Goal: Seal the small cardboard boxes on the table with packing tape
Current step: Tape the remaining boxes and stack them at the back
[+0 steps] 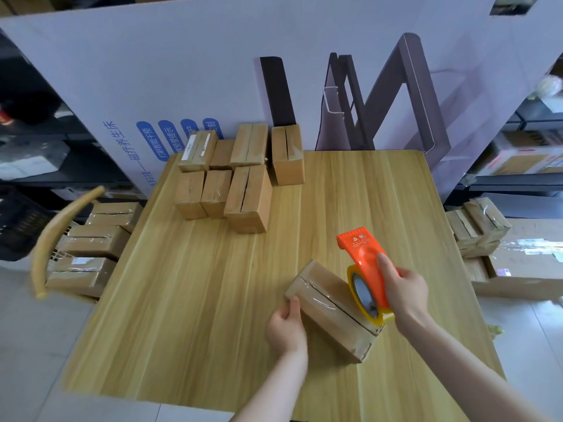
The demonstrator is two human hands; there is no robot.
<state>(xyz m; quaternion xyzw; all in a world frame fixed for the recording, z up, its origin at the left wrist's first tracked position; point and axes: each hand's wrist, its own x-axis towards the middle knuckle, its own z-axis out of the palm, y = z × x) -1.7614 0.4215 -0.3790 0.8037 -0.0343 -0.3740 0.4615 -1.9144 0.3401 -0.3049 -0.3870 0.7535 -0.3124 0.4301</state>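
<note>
A small cardboard box (327, 306) lies slantwise on the wooden table (182, 284), near the front right. My left hand (286, 327) grips its near left side, thumb on top. My right hand (403, 292) holds an orange tape dispenser (364, 257) with a yellow roll of clear tape (364, 295). The roll rests against the box's right end, over the top seam. A shiny strip of tape lies along part of that seam.
Several small cardboard boxes (237, 175) stand grouped at the table's far left. More boxes sit on a chair (91, 248) at the left and stacked on the floor (478, 226) at the right. A big white carton panel (213, 71) stands behind the table.
</note>
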